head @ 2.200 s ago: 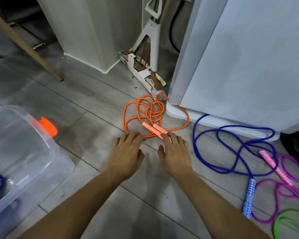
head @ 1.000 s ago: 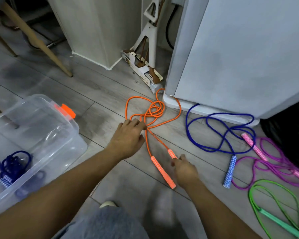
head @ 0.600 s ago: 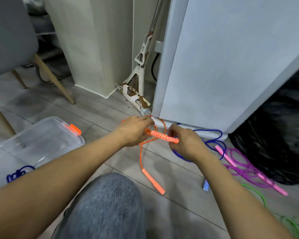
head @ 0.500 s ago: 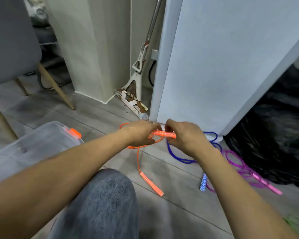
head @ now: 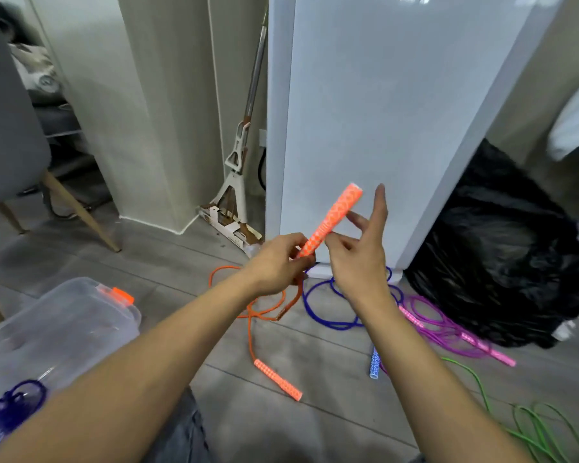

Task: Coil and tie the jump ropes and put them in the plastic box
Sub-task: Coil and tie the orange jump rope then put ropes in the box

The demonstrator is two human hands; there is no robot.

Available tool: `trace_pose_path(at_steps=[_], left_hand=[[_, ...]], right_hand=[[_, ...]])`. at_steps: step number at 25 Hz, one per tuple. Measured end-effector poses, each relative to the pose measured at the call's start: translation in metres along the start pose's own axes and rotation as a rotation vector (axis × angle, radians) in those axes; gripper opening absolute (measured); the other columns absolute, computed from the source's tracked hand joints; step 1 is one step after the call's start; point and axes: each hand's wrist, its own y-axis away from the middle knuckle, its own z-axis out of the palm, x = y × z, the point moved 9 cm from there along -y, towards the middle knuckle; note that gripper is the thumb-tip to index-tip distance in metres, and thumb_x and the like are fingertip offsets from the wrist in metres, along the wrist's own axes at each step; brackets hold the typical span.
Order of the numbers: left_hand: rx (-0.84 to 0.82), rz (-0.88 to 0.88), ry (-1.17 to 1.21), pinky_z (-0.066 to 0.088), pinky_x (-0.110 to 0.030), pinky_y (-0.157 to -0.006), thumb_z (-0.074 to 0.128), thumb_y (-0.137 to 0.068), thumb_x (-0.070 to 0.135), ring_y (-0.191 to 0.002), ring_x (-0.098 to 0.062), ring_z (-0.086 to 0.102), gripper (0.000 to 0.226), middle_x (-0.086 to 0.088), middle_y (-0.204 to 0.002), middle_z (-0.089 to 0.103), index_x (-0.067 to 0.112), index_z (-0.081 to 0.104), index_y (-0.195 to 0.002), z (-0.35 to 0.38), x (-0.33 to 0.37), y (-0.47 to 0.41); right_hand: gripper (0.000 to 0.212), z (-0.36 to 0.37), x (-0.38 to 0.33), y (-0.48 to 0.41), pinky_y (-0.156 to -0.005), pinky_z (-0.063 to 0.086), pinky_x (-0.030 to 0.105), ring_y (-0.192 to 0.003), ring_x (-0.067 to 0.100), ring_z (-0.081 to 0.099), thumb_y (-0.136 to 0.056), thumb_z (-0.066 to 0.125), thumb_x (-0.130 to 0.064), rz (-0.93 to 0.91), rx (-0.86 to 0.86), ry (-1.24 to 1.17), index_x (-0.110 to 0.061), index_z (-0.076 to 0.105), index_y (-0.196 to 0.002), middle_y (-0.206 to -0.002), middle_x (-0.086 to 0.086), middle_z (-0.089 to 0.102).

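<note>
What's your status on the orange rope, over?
Left hand grips one orange handle, right hand open beside it. Second handle and cord on floor, uncoiled. Blue rope close alongside.

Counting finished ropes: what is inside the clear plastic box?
One coiled dark blue rope lies inside the plastic box, seen through its clear wall. No other rope shows. The left forearm covers the box's near corner, and the frame edge cuts off more.

clear plastic box (head: 81,315), glossy cabinet (head: 381,111), wood-look floor (head: 168,265)
</note>
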Motion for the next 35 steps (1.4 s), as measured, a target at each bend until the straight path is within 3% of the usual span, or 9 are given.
trace_pose_path(at_steps=[3,6,11,14,18,22,26,31,35], left_hand=[[0.188,-0.193,0.571,0.062,-0.037,-0.067,0.054,-0.101,0.018,-0.078,-0.026,0.075,0.014,-0.019,-0.103,0.073,0.005,0.055,-0.103,-0.002,-0.009,0.005],[0.296,-0.331,0.81,0.059,-0.03,-0.06,0.052,-0.102,0.024,-0.074,-0.024,0.074,0.018,-0.015,-0.099,0.075,0.006,0.056,-0.101,-0.01,-0.02,0.007],[0.481,-0.378,0.67,0.055,-0.025,-0.052,0.054,-0.101,0.029,-0.056,-0.017,0.061,0.026,-0.004,-0.078,0.076,0.004,0.062,-0.106,-0.05,-0.039,0.015],[0.442,-0.522,0.575,0.051,-0.022,-0.046,0.058,-0.097,0.037,-0.05,-0.02,0.059,0.034,-0.008,-0.07,0.074,0.004,0.068,-0.095,-0.059,-0.053,0.021],[0.401,-0.446,-0.209,0.051,-0.03,-0.065,0.062,-0.09,0.039,-0.074,-0.03,0.066,0.031,-0.012,-0.079,0.073,0.014,0.063,-0.071,-0.067,-0.036,0.021],[0.073,-0.092,0.336,0.053,-0.035,-0.091,0.05,-0.093,0.0,-0.09,-0.025,0.071,0.018,-0.013,-0.089,0.072,0.006,0.066,-0.099,-0.002,0.006,0.003],[-0.111,-0.075,0.478,0.048,-0.026,-0.055,0.044,-0.104,0.012,-0.044,-0.01,0.035,0.026,0.002,-0.057,0.032,0.006,0.064,-0.088,0.021,0.015,0.005],[0.222,-0.042,-0.101,0.036,-0.032,-0.063,0.043,-0.104,0.025,-0.067,-0.019,0.047,0.03,-0.004,-0.072,0.051,0.018,0.062,-0.082,-0.038,-0.007,-0.002],[0.554,-0.165,-0.219,0.036,-0.035,-0.068,0.039,-0.104,0.029,-0.077,-0.03,0.051,0.034,0.0,-0.069,0.051,0.007,0.062,-0.091,-0.093,-0.038,0.005]], right_hand=[[0.077,0.014,0.022,0.004,-0.073,0.049,0.012,-0.099,0.005,0.068,-0.095,0.063,-0.019,0.15,-0.168,-0.041,-0.041,0.018,-0.154,-0.129,-0.002,0.061],[0.022,0.054,0.05,0.019,-0.094,0.053,0.027,-0.088,0.006,0.07,-0.1,0.057,-0.021,0.225,-0.538,0.015,-0.022,0.059,-0.122,-0.094,0.001,0.075],[0.03,0.035,0.059,-0.002,-0.058,0.049,0.031,-0.053,0.019,0.057,-0.103,0.053,-0.023,0.223,-0.639,0.162,-0.008,0.071,-0.084,-0.059,0.006,0.054],[0.034,-0.003,0.05,-0.022,-0.049,0.031,0.025,-0.045,0.012,0.035,-0.101,0.056,-0.028,0.119,-0.469,0.304,-0.015,0.07,-0.073,-0.054,-0.001,0.04],[0.033,-0.007,0.019,-0.023,-0.046,0.026,0.015,-0.044,0.006,0.029,-0.101,0.056,-0.03,-0.009,-0.374,0.151,-0.013,0.073,-0.079,-0.046,-0.013,0.037],[0.03,0.017,0.016,-0.013,-0.06,0.037,0.01,-0.054,-0.004,0.053,-0.101,0.057,-0.025,-0.022,-0.4,0.169,-0.008,0.074,-0.083,-0.055,-0.018,0.061],[0.03,-0.001,0.016,-0.021,-0.055,0.035,0.015,-0.041,0.001,0.044,-0.101,0.058,-0.025,0.028,-0.351,0.135,-0.007,0.073,-0.082,-0.04,-0.018,0.049],[0.03,-0.022,0.035,-0.024,-0.046,0.024,0.02,-0.049,0.014,0.028,-0.097,0.062,-0.034,0.049,-0.486,0.307,-0.018,0.076,-0.076,-0.048,-0.007,0.032],[0.034,-0.054,0.049,-0.039,-0.052,0.03,0.025,-0.055,0.015,0.037,-0.097,0.061,-0.037,0.07,-0.377,0.428,-0.02,0.075,-0.071,-0.051,-0.009,0.041]])
